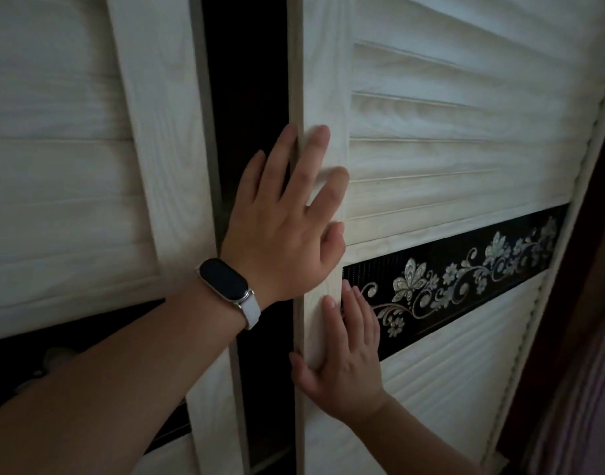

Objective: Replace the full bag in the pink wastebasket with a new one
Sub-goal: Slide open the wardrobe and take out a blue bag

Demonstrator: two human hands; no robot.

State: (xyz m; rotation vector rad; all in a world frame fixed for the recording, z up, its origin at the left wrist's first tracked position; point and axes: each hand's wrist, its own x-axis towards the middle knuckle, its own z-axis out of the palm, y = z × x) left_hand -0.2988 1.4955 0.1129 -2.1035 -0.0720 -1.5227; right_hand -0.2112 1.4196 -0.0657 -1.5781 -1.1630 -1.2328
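Neither the pink wastebasket nor any bag is in view. I face a white louvred sliding wardrobe door (431, 149) with a black floral band (465, 272). My left hand (287, 221), with a dark band watch on its wrist, lies flat on the door's left stile (323, 80), fingers spread, some wrapped around its edge. My right hand (345, 358) presses flat on the same stile lower down, the thumb hooked on the edge. Neither hand holds anything loose.
A narrow dark gap (249, 97) stands open between this door and a second white louvred door (71, 166) at the left. A dark wooden frame (582, 269) runs down the right side. The room is dim.
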